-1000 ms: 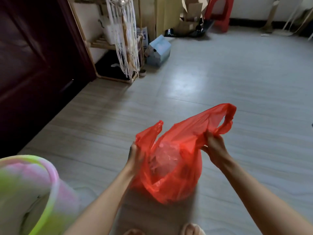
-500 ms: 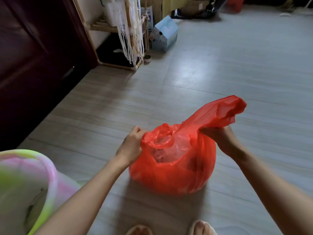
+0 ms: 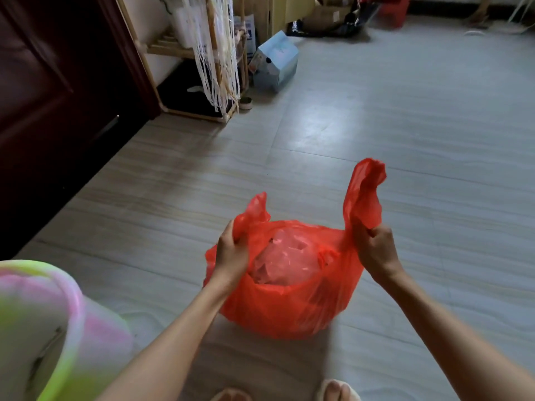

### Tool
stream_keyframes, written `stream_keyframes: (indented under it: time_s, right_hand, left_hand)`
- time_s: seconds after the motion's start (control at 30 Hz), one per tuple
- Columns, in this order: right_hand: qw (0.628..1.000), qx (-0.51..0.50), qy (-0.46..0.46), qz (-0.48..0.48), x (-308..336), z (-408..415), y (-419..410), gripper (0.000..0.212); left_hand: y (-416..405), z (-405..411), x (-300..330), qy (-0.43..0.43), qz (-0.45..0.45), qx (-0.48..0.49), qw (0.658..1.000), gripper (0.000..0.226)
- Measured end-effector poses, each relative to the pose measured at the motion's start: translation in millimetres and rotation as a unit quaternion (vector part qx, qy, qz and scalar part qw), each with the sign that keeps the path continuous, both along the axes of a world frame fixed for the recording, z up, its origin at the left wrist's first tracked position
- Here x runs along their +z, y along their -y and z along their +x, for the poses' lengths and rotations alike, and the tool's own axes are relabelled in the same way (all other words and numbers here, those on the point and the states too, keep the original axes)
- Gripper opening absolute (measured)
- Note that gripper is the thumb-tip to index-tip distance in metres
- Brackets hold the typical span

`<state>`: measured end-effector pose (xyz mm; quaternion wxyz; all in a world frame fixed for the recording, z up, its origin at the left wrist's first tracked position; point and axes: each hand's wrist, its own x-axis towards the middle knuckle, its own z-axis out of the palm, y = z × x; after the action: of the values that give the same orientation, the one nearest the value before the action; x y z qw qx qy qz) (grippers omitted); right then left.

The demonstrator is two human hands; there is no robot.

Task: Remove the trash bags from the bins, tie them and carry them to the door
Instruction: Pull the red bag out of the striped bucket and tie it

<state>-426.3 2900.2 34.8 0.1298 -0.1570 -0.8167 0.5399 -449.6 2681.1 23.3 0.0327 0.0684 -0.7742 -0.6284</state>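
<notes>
A red plastic trash bag (image 3: pixel 286 311) sits on the floor in front of me, its mouth open over crumpled clear plastic inside. My left hand (image 3: pixel 231 253) grips the bag's left handle flap at the rim. My right hand (image 3: pixel 373 247) grips the right handle flap, which stands up above my fist. The two flaps are held apart. A pastel green and pink bin (image 3: pixel 52 328) stands blurred at the lower left with no bag visible in it. A dark door (image 3: pixel 52 105) fills the left side.
A bamboo rack (image 3: pixel 199 82) with white fringe hanging on it stands beside the door. A light blue carton (image 3: pixel 276 65) lies on the floor behind it. Boxes and a red stool (image 3: pixel 393 10) line the far wall. My toes (image 3: pixel 335 392) show at the bottom edge.
My hands have pulled the two handle flaps apart and upright, opening the bag's mouth. The bag has settled on the floor.
</notes>
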Motion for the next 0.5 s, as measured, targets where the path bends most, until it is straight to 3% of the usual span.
stream_keyframes:
  time_s: [0.13, 0.2, 0.27, 0.33, 0.43, 0.5]
  right_hand:
    - [0.998, -0.045, 0.021, -0.028, -16, -22, 13, 0.049]
    - [0.991, -0.074, 0.068, -0.088, -32, -31, 17, 0.046]
    - [0.974, -0.088, 0.110, -0.178, -45, -36, 21, 0.039]
    - [0.956, -0.058, 0.107, -0.265, -52, -41, 22, 0.026]
    - [0.960, 0.052, 0.097, -0.257, -47, -45, 22, 0.007]
    - [0.963, 0.123, 0.107, -0.214, -43, -42, 21, 0.036]
  left_hand:
    - [6, -25, -4, 0.166, 0.105, -0.025, 0.980, 0.016]
    - [16, -28, -8, 0.235, 0.187, -0.079, 0.951, 0.062]
    - [28, -26, -15, 0.272, 0.197, -0.139, 0.932, 0.100]
    - [44, -23, -18, 0.265, 0.071, -0.233, 0.933, 0.110]
    - [63, -20, -18, 0.180, -0.204, -0.344, 0.899, 0.112]
    - [68, -19, -21, 0.092, -0.288, -0.368, 0.879, 0.102]
